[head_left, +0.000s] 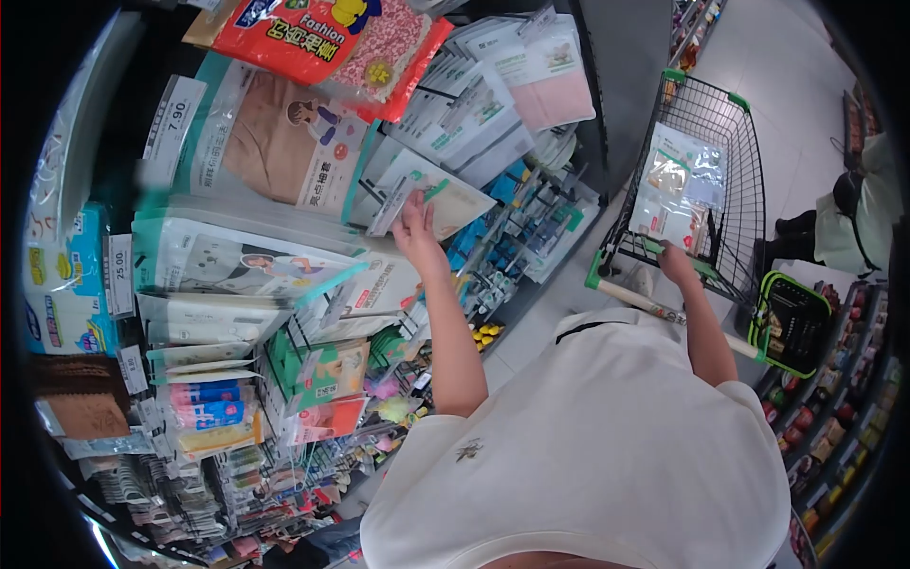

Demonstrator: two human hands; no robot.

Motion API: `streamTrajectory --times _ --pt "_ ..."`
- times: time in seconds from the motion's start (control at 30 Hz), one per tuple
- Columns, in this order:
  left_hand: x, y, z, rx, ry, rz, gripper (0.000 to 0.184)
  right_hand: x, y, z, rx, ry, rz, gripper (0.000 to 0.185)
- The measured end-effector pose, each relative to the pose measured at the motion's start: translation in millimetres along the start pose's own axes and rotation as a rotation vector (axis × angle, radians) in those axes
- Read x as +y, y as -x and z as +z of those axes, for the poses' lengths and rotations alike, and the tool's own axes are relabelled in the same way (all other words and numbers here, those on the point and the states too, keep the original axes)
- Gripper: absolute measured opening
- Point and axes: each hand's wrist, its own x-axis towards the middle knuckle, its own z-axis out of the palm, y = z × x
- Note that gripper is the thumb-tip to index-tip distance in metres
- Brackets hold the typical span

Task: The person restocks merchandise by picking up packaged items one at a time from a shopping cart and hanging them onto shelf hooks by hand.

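Left of the cart (pixel 726 100), my left hand (pixel 417 232) is half-open against a hanging packet (pixel 453 205), right hand (pixel 677 265) loosely curled by its rear rim, probably steadying it. Can't tell if either's gripping, tbh. Racks (pixel 607 71) edge its left; floor (pixel 782 57) stretches past its far end.

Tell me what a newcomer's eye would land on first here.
Probably the bright red "Fashion" packet, hanging at the upper left. Next, the black wire cart with green corners at the upper right, flat packets lying in it. Then the white shirt filling the lower middle.
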Motion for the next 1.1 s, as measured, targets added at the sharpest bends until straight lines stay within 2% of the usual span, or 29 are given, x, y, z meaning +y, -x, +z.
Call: streamTrajectory --times 0.1,0.3,0.4,0.6,0.77,0.93,1.0,1.07,1.1 --pt "4 -18 6 0.052 0.068 -0.044 0.042 -10 4 -1 -0.070 0.049 0.037 0.038" --pt "-8 -40 -6 0.137 0.130 -0.042 0.046 -19 10 -8 -0.056 0.029 0.053 0.033" --pt "-9 -40 -5 0.115 0.119 -0.034 0.048 -20 10 -9 -0.041 0.042 0.035 0.032" --pt "-26 -6 7 0.117 0.067 -0.091 0.054 -18 8 -3 -0.051 0.058 0.052 0.031" --pt "-80 56 25 -0.032 -0.054 -0.284 0.054 -21 7 -6 -0.099 0.067 0.102 0.030" --pt "-146 124 39 -0.363 -0.263 -0.571 0.045 -19 8 -6 -0.092 0.002 0.115 0.029" --pt "-165 146 44 -0.529 -0.433 -0.592 0.048 -14 6 -4 -0.102 -0.050 0.119 0.029" --pt "-182 161 46 -0.715 -0.567 -0.526 0.049 3 -3 13 -0.080 -0.100 0.069 0.033" --pt "-181 167 54 -0.735 -0.621 -0.519 0.049 5 -5 16 -0.081 -0.107 0.073 0.033"
